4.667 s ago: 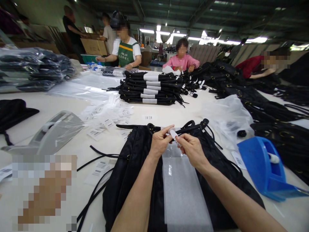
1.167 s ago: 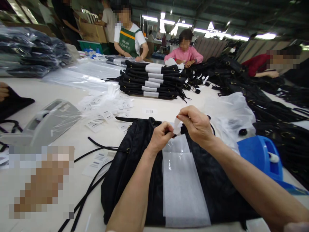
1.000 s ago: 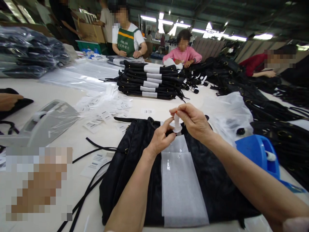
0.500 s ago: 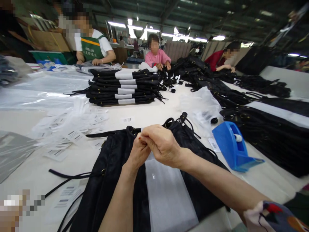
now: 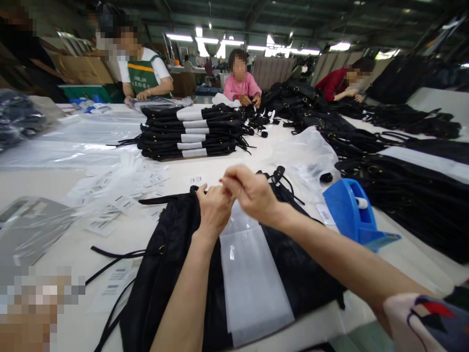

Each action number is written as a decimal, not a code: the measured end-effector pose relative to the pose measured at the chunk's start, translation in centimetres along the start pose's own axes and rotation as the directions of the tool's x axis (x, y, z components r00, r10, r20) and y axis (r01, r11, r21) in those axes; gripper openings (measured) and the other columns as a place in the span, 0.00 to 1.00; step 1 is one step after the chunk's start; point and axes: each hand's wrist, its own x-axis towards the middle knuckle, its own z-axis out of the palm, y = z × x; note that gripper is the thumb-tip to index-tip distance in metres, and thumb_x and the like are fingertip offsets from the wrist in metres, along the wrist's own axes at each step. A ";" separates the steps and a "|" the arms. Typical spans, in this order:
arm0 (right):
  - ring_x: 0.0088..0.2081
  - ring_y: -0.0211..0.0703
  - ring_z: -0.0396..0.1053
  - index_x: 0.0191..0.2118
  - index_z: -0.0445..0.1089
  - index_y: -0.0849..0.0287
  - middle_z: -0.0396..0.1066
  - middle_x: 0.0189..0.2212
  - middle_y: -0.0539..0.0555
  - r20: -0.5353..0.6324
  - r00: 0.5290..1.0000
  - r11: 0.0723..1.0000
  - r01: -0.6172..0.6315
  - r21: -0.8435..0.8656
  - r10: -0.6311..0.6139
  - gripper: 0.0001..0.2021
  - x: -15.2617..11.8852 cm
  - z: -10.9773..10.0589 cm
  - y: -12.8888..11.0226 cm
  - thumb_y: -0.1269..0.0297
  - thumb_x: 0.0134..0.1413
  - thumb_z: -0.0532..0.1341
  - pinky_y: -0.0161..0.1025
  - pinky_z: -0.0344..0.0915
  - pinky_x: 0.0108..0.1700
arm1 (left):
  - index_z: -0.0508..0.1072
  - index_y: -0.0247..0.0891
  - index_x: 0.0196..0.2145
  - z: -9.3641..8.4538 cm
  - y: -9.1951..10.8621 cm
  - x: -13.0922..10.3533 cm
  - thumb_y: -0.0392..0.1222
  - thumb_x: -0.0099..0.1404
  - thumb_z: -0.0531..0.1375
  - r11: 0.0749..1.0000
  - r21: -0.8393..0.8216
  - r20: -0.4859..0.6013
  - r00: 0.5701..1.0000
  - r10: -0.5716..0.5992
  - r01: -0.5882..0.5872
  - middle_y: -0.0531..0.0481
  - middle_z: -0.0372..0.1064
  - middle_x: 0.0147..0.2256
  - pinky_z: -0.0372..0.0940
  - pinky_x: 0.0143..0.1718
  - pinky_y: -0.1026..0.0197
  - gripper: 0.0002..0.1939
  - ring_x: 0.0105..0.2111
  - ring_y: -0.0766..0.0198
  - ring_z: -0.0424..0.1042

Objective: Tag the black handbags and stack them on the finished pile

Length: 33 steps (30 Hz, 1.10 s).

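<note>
A black garment or bag (image 5: 176, 254) with cords and small metal rings lies in front of me, a translucent white strip (image 5: 252, 278) down its middle. Over its far edge, my left hand (image 5: 216, 208) and my right hand (image 5: 251, 190) meet, fingers closed and touching. Whatever is pinched between the fingertips is too small to make out. A blue tape dispenser (image 5: 348, 210) stands to the right of the black item.
Beyond it sits a stack of folded black items (image 5: 190, 132) with white bands. Clear bags and barcode labels (image 5: 124, 203) lie left, more black goods (image 5: 403, 190) right. Several people work across the table (image 5: 179, 171); a blurred patch fills the lower left.
My hands have risen slightly, and the right hand has moved up and right at the fingertips. The whole view has shifted a little.
</note>
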 end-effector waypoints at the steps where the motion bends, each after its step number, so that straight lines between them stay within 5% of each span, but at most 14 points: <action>1: 0.33 0.38 0.67 0.40 0.62 0.58 0.66 0.30 0.52 -0.065 0.998 1.000 -0.022 -0.005 0.021 0.10 1.5 -1.0 0.7 0.61 0.60 0.47 0.38 0.65 0.40 | 0.68 0.36 0.47 -0.1 0.2 1.5 0.45 0.64 0.49 0.999 0.046 -0.010 1.000 -0.013 0.013 0.44 0.69 0.33 0.43 0.54 0.46 0.18 0.41 0.55 0.64; 5: 0.46 0.40 0.64 0.50 0.57 0.59 0.65 0.41 0.55 -0.290 0.957 0.995 -0.053 -0.081 0.027 0.14 5.9 -4.1 3.0 0.62 0.61 0.45 0.44 0.61 0.48 | 0.49 0.30 0.59 -2.0 0.2 7.6 0.46 0.61 0.53 0.933 0.315 -0.161 0.979 -0.128 0.174 0.33 0.58 0.51 0.38 0.54 0.37 0.32 0.52 0.45 0.54; 8: 0.48 0.42 0.63 0.52 0.57 0.60 0.65 0.45 0.56 -0.131 0.991 0.988 -0.027 -0.150 0.008 0.16 2.8 -5.3 2.6 0.61 0.60 0.47 0.46 0.60 0.50 | 0.44 0.30 0.61 -4.1 -0.8 8.1 0.44 0.62 0.52 0.894 0.425 -0.155 0.984 -0.085 0.144 0.32 0.47 0.58 0.40 0.55 0.40 0.34 0.57 0.44 0.46; 10: 0.48 0.44 0.64 0.50 0.61 0.60 0.66 0.45 0.58 0.113 0.994 0.978 0.026 -0.206 -0.003 0.15 -2.5 -5.5 1.5 0.61 0.59 0.50 0.46 0.61 0.50 | 0.47 0.32 0.60 -5.3 -1.6 5.3 0.45 0.63 0.51 0.878 0.475 -0.036 0.999 -0.038 0.050 0.34 0.47 0.58 0.44 0.55 0.44 0.31 0.58 0.46 0.46; 12: 0.51 0.46 0.62 0.51 0.61 0.60 0.65 0.48 0.60 0.326 0.945 0.960 0.102 -0.260 -0.012 0.16 -9.0 -5.4 0.4 0.62 0.59 0.50 0.47 0.60 0.52 | 0.50 0.34 0.59 -6.1 -2.4 0.4 0.47 0.64 0.49 0.868 0.492 0.156 0.988 -0.010 -0.069 0.37 0.48 0.59 0.46 0.55 0.47 0.29 0.59 0.49 0.45; 15: 0.60 0.55 0.47 0.57 0.56 0.59 0.52 0.58 0.63 0.457 0.883 0.897 0.118 -0.426 0.101 0.25 -17.7 -4.6 0.6 0.56 0.55 0.54 0.57 0.52 0.56 | 0.52 0.42 0.59 -6.4 -3.6 -7.8 0.54 0.63 0.48 0.843 0.497 0.430 0.902 -0.032 -0.207 0.42 0.45 0.60 0.40 0.57 0.42 0.29 0.61 0.48 0.39; 17: 0.61 0.55 0.44 0.59 0.53 0.58 0.49 0.59 0.62 0.502 0.845 0.879 0.088 -0.469 0.184 0.28 -21.2 -3.8 1.6 0.52 0.56 0.51 0.59 0.50 0.56 | 0.51 0.46 0.59 -6.2 -4.5 -11.7 0.56 0.63 0.47 0.836 0.518 0.529 0.835 -0.148 -0.181 0.43 0.45 0.61 0.38 0.55 0.37 0.29 0.61 0.47 0.40; 20: 0.61 0.53 0.44 0.59 0.52 0.59 0.49 0.59 0.61 0.539 0.809 0.891 0.045 -0.452 0.233 0.28 -22.5 -3.4 2.9 0.50 0.57 0.49 0.57 0.51 0.57 | 0.51 0.47 0.59 -6.4 -5.4 -13.6 0.56 0.64 0.44 0.856 0.505 0.590 0.769 -0.248 -0.112 0.44 0.45 0.61 0.40 0.55 0.37 0.28 0.61 0.48 0.41; 23: 0.59 0.50 0.51 0.55 0.60 0.57 0.55 0.57 0.60 0.387 0.897 0.890 -0.013 -0.456 0.212 0.22 -21.6 -5.7 3.1 0.55 0.58 0.49 0.53 0.53 0.57 | 0.59 0.43 0.56 -8.1 -4.6 -12.5 0.52 0.63 0.47 0.864 0.502 0.521 0.809 -0.271 -0.033 0.44 0.54 0.57 0.43 0.55 0.39 0.25 0.59 0.50 0.49; 26: 0.52 0.51 0.61 0.50 0.65 0.59 0.64 0.49 0.62 0.001 0.958 0.807 -0.242 -0.539 0.288 0.18 -21.9 -9.7 3.7 0.59 0.56 0.52 0.53 0.58 0.53 | 0.66 0.37 0.50 -9.6 -1.9 -11.6 0.48 0.63 0.49 0.879 0.468 0.299 0.920 -0.254 0.091 0.42 0.66 0.49 0.53 0.53 0.47 0.20 0.51 0.54 0.62; 28: 0.45 0.52 0.66 0.44 0.68 0.61 0.69 0.42 0.62 -0.184 0.884 0.741 -0.463 -0.487 0.431 0.15 -23.4 -11.8 4.6 0.59 0.54 0.53 0.53 0.61 0.48 | 0.69 0.36 0.46 -9.6 0.5 -11.5 0.46 0.62 0.50 0.948 0.311 0.280 0.946 -0.162 0.070 0.43 0.69 0.44 0.60 0.48 0.53 0.18 0.45 0.58 0.67; 30: 0.41 0.50 0.67 0.38 0.70 0.60 0.70 0.37 0.60 -0.239 0.780 0.712 -0.625 -0.319 0.578 0.14 -25.2 -12.8 5.6 0.58 0.53 0.53 0.51 0.63 0.46 | 0.70 0.37 0.43 -8.2 3.2 -11.3 0.44 0.62 0.51 0.993 0.113 0.349 0.937 0.005 -0.047 0.45 0.71 0.41 0.63 0.45 0.57 0.15 0.42 0.61 0.69; 33: 0.40 0.47 0.68 0.36 0.69 0.61 0.70 0.38 0.59 -0.288 0.620 0.657 -0.752 0.047 0.730 0.14 -27.1 -12.8 6.4 0.57 0.52 0.53 0.45 0.66 0.41 | 0.71 0.37 0.42 -4.1 7.7 -9.8 0.39 0.63 0.51 0.956 -0.108 0.473 0.832 0.289 -0.271 0.46 0.71 0.38 0.64 0.43 0.59 0.13 0.40 0.62 0.69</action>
